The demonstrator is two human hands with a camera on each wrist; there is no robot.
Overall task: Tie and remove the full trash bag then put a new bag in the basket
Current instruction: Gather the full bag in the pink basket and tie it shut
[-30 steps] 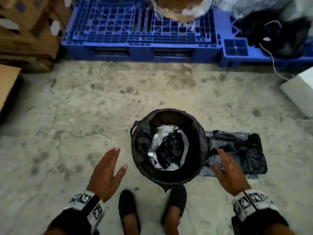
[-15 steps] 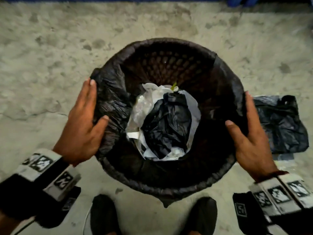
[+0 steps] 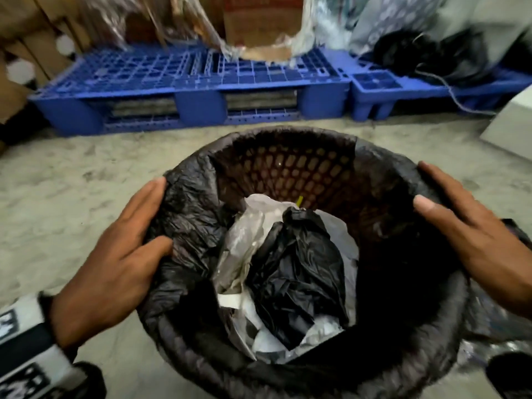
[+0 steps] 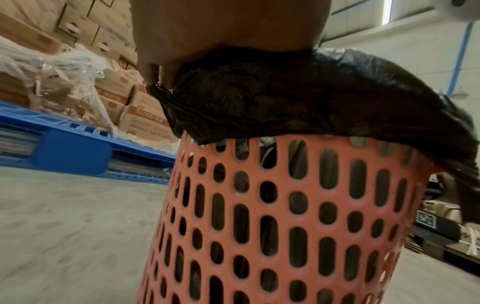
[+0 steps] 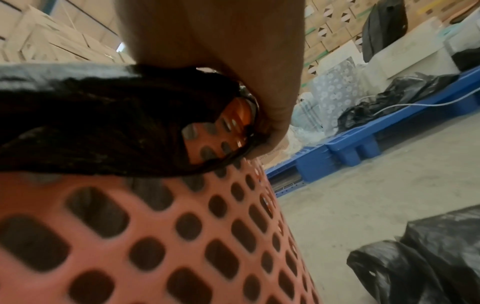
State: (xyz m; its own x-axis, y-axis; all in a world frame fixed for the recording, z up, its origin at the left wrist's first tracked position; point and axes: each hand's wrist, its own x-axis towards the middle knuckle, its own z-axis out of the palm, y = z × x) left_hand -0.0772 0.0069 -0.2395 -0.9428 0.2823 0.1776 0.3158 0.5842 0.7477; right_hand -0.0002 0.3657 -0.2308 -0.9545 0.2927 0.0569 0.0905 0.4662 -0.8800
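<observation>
An orange perforated basket (image 4: 285, 226) (image 5: 155, 246) stands on the concrete floor. In the head view its mesh wall (image 3: 288, 168) looks dark. A full black trash bag (image 3: 187, 214) lines it, its edge folded over the rim (image 4: 285, 98) (image 5: 91, 123). Crumpled black and white rubbish (image 3: 288, 269) lies inside. My left hand (image 3: 144, 217) (image 4: 221, 30) grips the bag at the left rim, thumb inside and fingers outside. My right hand (image 3: 440, 191) (image 5: 221, 41) holds the right rim, fingers curled under the bag's edge and lifting it off the basket. A new black bag (image 5: 428, 257) lies on the floor to the right.
Blue plastic pallets (image 3: 187, 82) run along the back, stacked with wrapped cardboard boxes (image 3: 259, 18). Black bags and a cable (image 3: 431, 59) lie on the right-hand pallet. A white box (image 3: 512, 125) stands at the far right. Bare concrete surrounds the basket.
One second ago both hands hovered open beside the basket. They came down onto the rim and now hold the bag's folded edge. The head view has come closer and tilted up.
</observation>
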